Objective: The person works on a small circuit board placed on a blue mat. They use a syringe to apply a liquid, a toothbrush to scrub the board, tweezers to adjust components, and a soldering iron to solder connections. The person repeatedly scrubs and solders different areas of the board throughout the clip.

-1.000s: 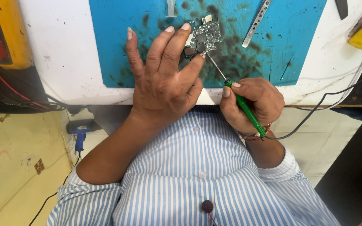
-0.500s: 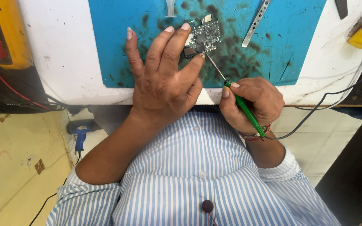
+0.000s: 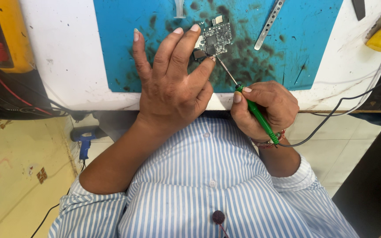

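Left hand (image 3: 173,88) lies palm down on the blue mat (image 3: 124,48), fingers (image 3: 186,44) spread and extended, not wrapped around anything. The tips of three fingers press the near-left edge of the circuit board (image 3: 217,37), pinning it flat to the mat.

Circuit board: small, grey-silver, roughly rectangular, chips face up. It sits near the far middle of the mat, slightly tilted so its long axis runs from near-left to far-right.

Right hand (image 3: 267,108) at the bench (image 3: 67,57) front edge, fingers closed around the green soldering iron (image 3: 256,112) in a pen-like grip; thumb and index finger pinch the front end of the handle. Long axis of the iron runs diagonally: the handle end sits near the wrist at lower right, and the thin metal tip points up and left, away from the body, reaching the near edge of the board just beside the left index fingertip. A dark cable leaves the handle rear and trails right, off the bench.

Mat is heavily marked with dark scorch stains around the board. Metal tweezers (image 3: 270,24) lie on the mat right of the board, well apart from both hands. Yellow meter (image 3: 9,35) with a red lead sits at far left.
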